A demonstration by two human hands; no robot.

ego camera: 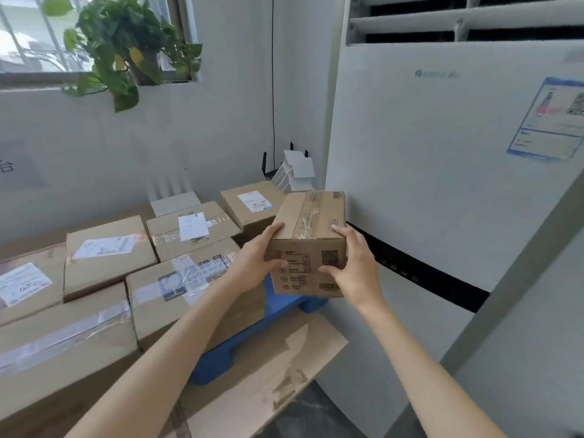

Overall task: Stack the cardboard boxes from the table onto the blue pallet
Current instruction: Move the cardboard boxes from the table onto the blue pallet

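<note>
I hold a small cardboard box point(311, 241) in the air with both hands, above the right end of the blue pallet point(240, 343). My left hand point(256, 260) grips its left side, thumb on the front face. My right hand point(354, 267) grips its right side, fingers on top and thumb on the front. Several taped cardboard boxes point(186, 279) lie side by side on the pallet to the left, reaching back to a far box point(249, 203) near the wall.
A tall white air conditioner point(442, 184) stands close on the right. Flat cardboard point(268, 374) lies under the pallet on the floor. A router and white cards point(294, 169) sit in the corner. A potted plant point(126, 49) is on the window sill.
</note>
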